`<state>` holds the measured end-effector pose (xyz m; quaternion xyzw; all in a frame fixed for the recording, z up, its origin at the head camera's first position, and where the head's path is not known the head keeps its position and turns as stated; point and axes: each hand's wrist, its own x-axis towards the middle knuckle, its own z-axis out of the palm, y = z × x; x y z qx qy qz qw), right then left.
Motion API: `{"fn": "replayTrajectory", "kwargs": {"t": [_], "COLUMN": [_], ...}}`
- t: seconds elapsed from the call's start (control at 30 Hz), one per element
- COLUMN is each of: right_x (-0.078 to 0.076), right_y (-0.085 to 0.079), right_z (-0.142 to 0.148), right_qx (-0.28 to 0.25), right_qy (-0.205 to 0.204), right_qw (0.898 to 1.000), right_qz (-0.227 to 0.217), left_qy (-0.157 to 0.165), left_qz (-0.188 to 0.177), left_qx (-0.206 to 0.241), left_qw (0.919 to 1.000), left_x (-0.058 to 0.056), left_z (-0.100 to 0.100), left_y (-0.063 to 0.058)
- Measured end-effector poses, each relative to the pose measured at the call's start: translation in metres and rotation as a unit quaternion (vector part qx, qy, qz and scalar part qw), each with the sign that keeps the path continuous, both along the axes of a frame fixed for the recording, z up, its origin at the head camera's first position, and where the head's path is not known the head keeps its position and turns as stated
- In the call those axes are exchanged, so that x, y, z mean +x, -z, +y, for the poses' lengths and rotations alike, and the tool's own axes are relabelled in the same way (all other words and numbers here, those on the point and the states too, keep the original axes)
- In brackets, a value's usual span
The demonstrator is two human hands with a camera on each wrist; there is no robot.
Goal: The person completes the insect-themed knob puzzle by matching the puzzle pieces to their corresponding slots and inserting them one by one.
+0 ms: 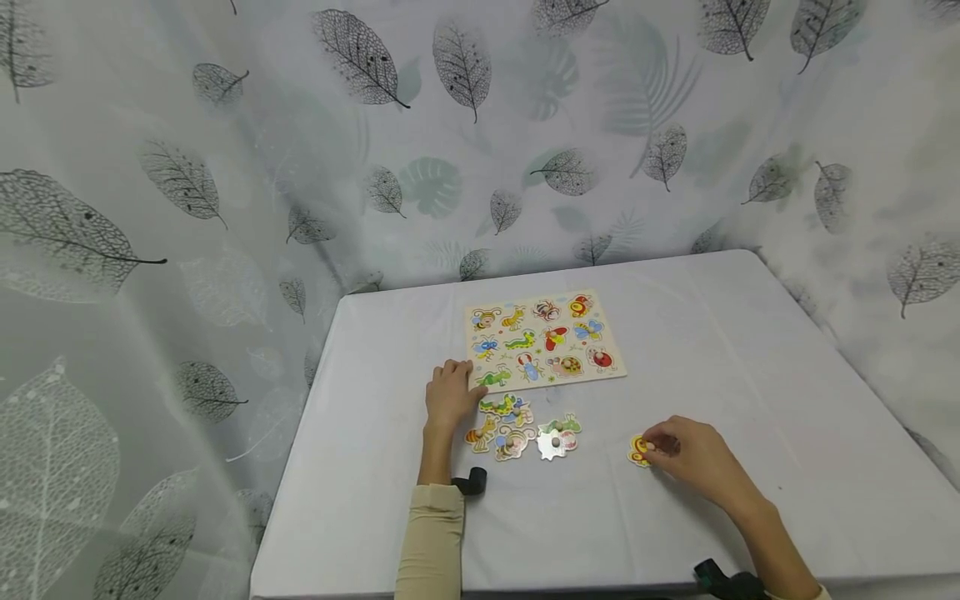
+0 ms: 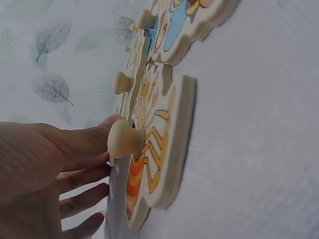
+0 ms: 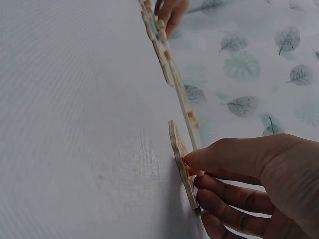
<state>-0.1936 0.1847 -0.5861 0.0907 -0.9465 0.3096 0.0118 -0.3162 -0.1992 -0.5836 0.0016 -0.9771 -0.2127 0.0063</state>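
My right hand [image 1: 693,458] pinches a yellow-and-red insect puzzle piece [image 1: 637,451] by its knob, close over the right part of the table. In the right wrist view the piece [image 3: 182,164] is seen edge-on, thumb and fingertips at the knob. My left hand [image 1: 452,398] rests at the near left corner of a wooden insect puzzle board [image 1: 551,354], its fingers loosely extended. Just in front of the board lie several loose knobbed pieces: an orange-striped insect piece [image 1: 482,434], a bee piece [image 1: 513,443], a green caterpillar piece [image 1: 497,406] and a white sun-shaped piece [image 1: 553,444].
A white cloth covers the table [image 1: 375,367]. Leaf-patterned curtains [image 1: 495,150] hang behind it and to both sides. Black wrist straps with camera mounts [image 1: 472,482] sit on both forearms.
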Motion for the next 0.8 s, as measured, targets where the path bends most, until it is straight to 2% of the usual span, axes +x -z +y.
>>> {"fn": "replayTrajectory", "kwargs": {"t": [0.47, 0.8], "right_x": [-0.001, -0.010], "right_y": [0.001, -0.007], "right_z": [0.002, 0.002], "right_qx": [-0.005, 0.004], "right_qy": [-0.001, -0.010], "right_qw": [1.000, 1.000], "right_qz": [-0.003, 0.005], "left_qy": [0.006, 0.009], "left_qz": [-0.002, 0.002], "left_qx": [-0.003, -0.011], "left_qw": [1.0000, 0.9999], "left_x": [0.001, 0.002], "left_z": [0.000, -0.001], "left_y": [0.000, -0.002]}}
